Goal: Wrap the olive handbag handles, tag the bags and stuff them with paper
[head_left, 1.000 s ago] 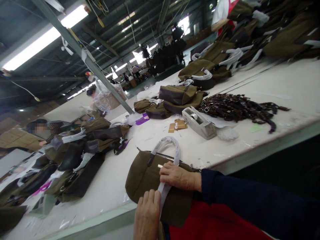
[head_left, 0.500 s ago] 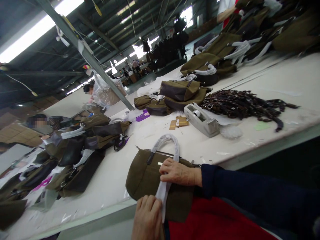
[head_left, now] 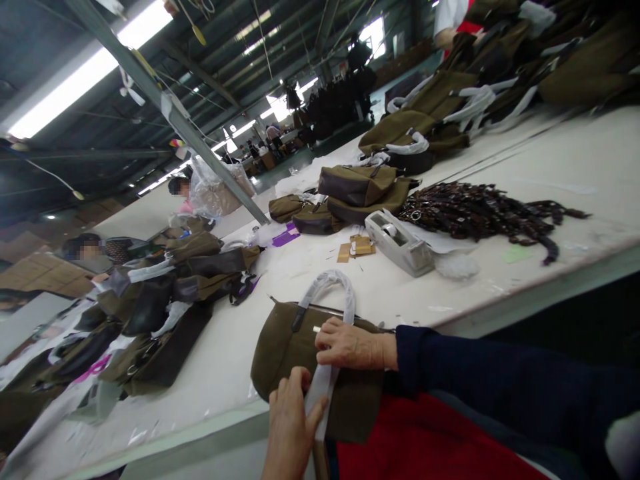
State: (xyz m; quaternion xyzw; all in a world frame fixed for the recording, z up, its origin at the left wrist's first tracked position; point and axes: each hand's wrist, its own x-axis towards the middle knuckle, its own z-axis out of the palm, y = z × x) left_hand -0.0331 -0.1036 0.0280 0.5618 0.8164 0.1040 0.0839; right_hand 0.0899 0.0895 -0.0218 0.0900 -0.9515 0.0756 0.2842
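An olive bag (head_left: 277,343) lies tilted at the table's front edge, one handle (head_left: 327,277) in clear wrap arching above it. A second strap in white wrap (head_left: 325,387) runs down over its front. My right hand (head_left: 353,343), coming from the right, is closed on the upper end of this strap; a small white piece shows by its fingertips. Lower down, my left hand (head_left: 293,417) has its fingers and thumb apart, the thumb touching the wrapped strap.
Behind the bag are a grey tape dispenser (head_left: 400,243), brown tags (head_left: 356,249) and a bundle of dark straps (head_left: 480,210). Olive bags (head_left: 363,183) are piled farther back, with more on the left (head_left: 170,347). A metal post (head_left: 200,143) rises beyond. Other people are in the background.
My left hand has loosened from the wrapped strap, its fingers spreading and its thumb coming into view. My right hand keeps its place on the bag. The view has shifted slightly.
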